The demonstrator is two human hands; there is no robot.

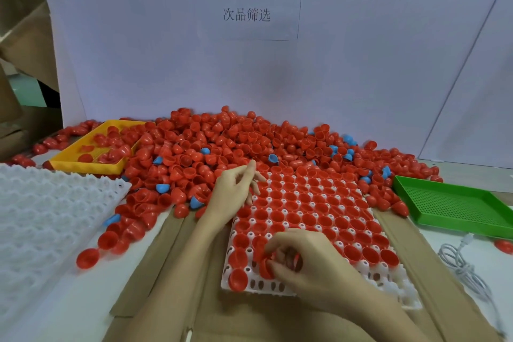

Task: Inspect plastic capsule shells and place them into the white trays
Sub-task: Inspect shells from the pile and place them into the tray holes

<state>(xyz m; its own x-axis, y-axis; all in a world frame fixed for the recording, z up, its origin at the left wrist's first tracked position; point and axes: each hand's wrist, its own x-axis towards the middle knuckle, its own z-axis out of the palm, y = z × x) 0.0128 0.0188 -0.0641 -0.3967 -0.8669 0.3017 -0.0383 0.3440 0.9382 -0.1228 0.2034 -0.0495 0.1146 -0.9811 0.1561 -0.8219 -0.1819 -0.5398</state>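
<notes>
A white tray [410, 297] lies in front of me on cardboard, most of its cups filled with red capsule shells [305, 200]. My right hand [308, 261] hovers over the tray's near rows, its fingers curled around red shells [267, 268] at the near-left cups. My left hand [236, 191] sits at the tray's far-left corner, fingers spread and relaxed toward the heap, holding nothing that I can see. A big heap of loose red shells [211, 144] with a few blue ones [162, 188] spreads behind the tray.
A second white tray [41, 202] lies empty at the left. A yellow basket [83, 165] with a few red shells stands at the back left. A green perforated tray [455, 202] sits at the right, a white cable [460, 266] in front of it. A white board stands behind.
</notes>
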